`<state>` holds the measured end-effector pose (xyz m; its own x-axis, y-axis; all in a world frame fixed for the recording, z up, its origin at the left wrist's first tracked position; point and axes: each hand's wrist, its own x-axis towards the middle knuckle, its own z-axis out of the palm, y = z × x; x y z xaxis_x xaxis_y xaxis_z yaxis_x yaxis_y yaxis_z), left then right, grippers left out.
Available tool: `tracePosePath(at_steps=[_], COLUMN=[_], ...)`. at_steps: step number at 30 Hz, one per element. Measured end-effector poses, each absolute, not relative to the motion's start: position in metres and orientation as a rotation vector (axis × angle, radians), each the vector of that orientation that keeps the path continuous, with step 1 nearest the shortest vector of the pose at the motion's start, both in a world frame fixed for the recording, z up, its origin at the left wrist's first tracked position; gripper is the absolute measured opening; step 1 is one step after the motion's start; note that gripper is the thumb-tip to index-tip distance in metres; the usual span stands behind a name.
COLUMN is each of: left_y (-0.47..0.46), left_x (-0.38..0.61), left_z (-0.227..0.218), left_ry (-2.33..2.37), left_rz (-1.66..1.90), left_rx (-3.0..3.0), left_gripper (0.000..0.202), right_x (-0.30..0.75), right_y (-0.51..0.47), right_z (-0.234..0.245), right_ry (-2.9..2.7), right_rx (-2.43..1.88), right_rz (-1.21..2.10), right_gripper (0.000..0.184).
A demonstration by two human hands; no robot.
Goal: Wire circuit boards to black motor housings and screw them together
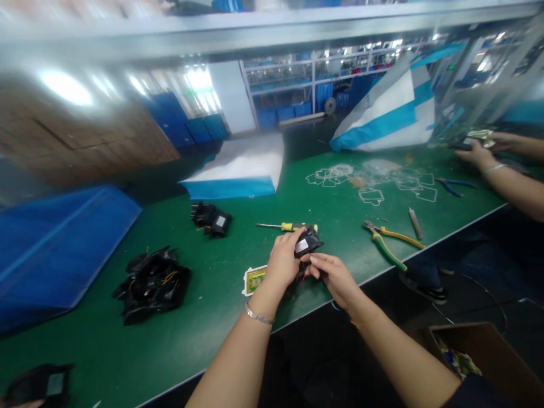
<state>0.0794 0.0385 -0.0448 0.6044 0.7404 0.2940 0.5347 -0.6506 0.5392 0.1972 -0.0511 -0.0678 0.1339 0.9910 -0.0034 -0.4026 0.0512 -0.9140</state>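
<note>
My left hand (283,258) is closed around a black plastic housing (315,242) with a white label, held just above the green bench near its front edge. From the right, my right hand (335,277) pinches at the housing's underside, where a thin red wire (304,277) shows by the fingertips. Partly hidden under my left forearm is a white-framed part with a green circuit board (255,281). Just behind the housing lies a screwdriver (289,226) with a yellow and black handle. Pliers (389,241) with green and yellow handles rest to the right.
Black housings lie in a pair (211,219) and a larger cluster (153,283) on the left. White outline-shaped gaskets (372,196), blue-handled pliers (454,186) and a small tube (415,223) are to the right. A co-worker's hands (480,153) hold a part at far right. An open carton (488,362) stands below.
</note>
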Motion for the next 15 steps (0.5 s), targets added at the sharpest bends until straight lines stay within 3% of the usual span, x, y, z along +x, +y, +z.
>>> tracePosePath(at_steps=[4,12,15], left_y=[0.040,0.062,0.061], left_x=[0.084,0.083,0.080], left_z=[-0.050,-0.063,-0.060], left_ry=[1.095,1.239,1.270], left_rz=[0.607,0.464,0.434], left_rx=[2.502,2.677,2.714], left_gripper=[0.071,0.045,0.040], right_x=[0.193,0.184,0.182], right_y=[-0.052,-0.047,-0.051], right_z=[-0.077,-0.089,-0.092], right_ry=[-0.787,-1.013,-1.110], right_rx=[-0.864,-1.210,-1.361], right_rz=[1.291,1.095,1.004], right_gripper=[0.023,0.012,0.018])
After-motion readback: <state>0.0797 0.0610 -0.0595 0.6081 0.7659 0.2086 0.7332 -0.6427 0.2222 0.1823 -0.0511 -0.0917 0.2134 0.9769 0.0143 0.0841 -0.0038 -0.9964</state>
